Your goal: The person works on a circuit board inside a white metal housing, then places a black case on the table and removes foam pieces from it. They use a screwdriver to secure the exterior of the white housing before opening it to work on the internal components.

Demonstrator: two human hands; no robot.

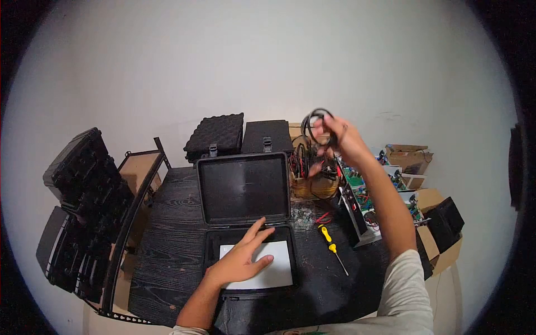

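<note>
An open black hard case (pixel 244 190) lies on the dark table with its lid tilted back. Inside its lower half is a flat white panel or sheet (pixel 279 273). My left hand (pixel 243 259) rests over that white piece, fingers spread. Raised above a box of cables, my right hand (pixel 338 134) is closed around a coiled black cable (pixel 306 125), part of which hangs down and is blurred. Below it stands the cardboard box (pixel 312 188), full of tangled black and red cables.
A yellow screwdriver (pixel 329 240) and red-handled pliers (pixel 322 218) lie right of the case. Further right are green circuit boards (pixel 357 181) in a metal housing. Foam sheets (pixel 215 134) stand behind the lid. Black cases (pixel 84 184) are stacked on the left beside a metal rack (pixel 134 206).
</note>
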